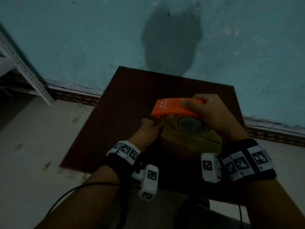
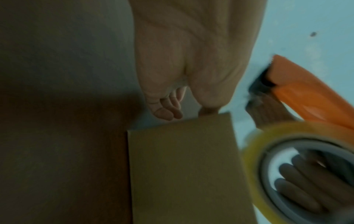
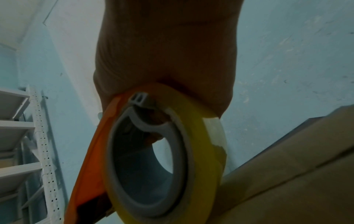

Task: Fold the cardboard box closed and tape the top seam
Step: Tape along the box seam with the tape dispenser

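Flaps of brown cardboard box (image 1: 189, 139) look folded shut; right hand (image 1: 212, 111) grips orange tape dispenser (image 1: 173, 108).

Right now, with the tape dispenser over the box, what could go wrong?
The left hand sits at the box's far-left edge, right under the orange tape dispenser and its cutter end; fingers could get nicked. The right hand holds the dispenser lifted off the cardboard box, so the tape may go down slack and wrinkle, or drift off the top seam. The small box on the brown table could also slide when pulled.
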The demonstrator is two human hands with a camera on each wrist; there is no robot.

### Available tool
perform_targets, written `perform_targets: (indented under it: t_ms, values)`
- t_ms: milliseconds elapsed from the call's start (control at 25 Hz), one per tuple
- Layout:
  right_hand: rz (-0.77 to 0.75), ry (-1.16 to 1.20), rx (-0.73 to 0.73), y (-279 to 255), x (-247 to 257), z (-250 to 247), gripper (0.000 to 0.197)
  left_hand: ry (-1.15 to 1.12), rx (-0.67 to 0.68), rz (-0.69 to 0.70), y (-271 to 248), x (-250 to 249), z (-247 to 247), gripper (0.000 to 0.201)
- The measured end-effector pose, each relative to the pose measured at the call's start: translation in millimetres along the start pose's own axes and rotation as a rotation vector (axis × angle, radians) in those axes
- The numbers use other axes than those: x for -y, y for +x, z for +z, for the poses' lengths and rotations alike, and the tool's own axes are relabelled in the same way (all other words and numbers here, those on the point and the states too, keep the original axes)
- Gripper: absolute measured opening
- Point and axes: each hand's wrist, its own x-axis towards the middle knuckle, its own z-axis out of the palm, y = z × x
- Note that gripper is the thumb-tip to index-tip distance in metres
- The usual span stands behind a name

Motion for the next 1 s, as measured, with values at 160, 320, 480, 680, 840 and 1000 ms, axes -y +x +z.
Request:
perform_targets:
  t_ms: [160,320,480,680,840,1000]
  values:
    - [0.005,-0.009,-0.016,-1,1,0,0.043,0.092,-0.006,0.032,2,1,-1,0.008]
    - [-0.004,0.006,-0.018,0,-2,0,0.051,0.107,-0.158,0.211,6,4,-5,0.013]
    - [0.023,0.004,-0.009,0,0,0,0.044,0.121,-0.098,0.223,6,7,1,0.003]
    - [0.027,-0.011,-0.014,1,-2,-1,0.039,0.0,0.177,0.271,1,-2,-11,0.017]
    - [0.009,-0.024,-0.023,1,-2,0,0.042,0.097,0.396,0.309,3,3,-23,0.054]
    - [0.003,-0.025,-0.032,3,-2,-1,0.049,0.197,0.571,0.353,-8,-3,-15,0.087]
